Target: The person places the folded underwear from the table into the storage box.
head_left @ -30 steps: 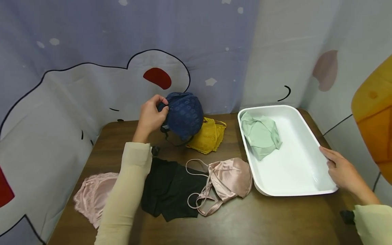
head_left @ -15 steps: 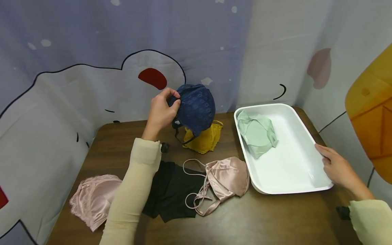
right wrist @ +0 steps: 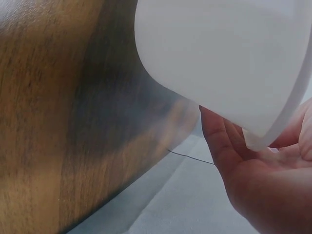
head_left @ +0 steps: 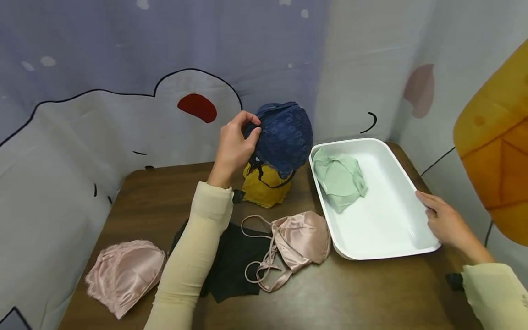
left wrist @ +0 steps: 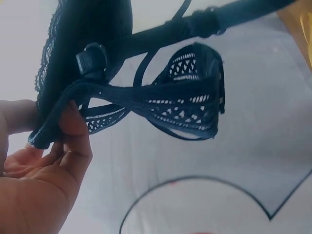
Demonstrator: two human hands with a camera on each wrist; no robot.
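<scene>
My left hand pinches the edge of a navy lace bra, which hangs above the back of the table with its straps dangling. In the left wrist view thumb and fingers grip the band of the bra, and a strap with a slider crosses above. Below it lies a folded yellow lace garment, partly covered in the head view. My right hand holds the right rim of a white tray; the right wrist view has the fingers under the tray's edge. Inside the tray, at its left, lies a pale green garment.
A pink satin bra with thin straps lies left of the tray, overlapping a black garment. A pink lace-trimmed bra lies at the left of the wooden table. A printed curtain stands behind.
My left hand has lifted the navy bra and carried it rightward toward the tray, from beside the yellow garment to above it. The right hand keeps its hold on the tray rim.
</scene>
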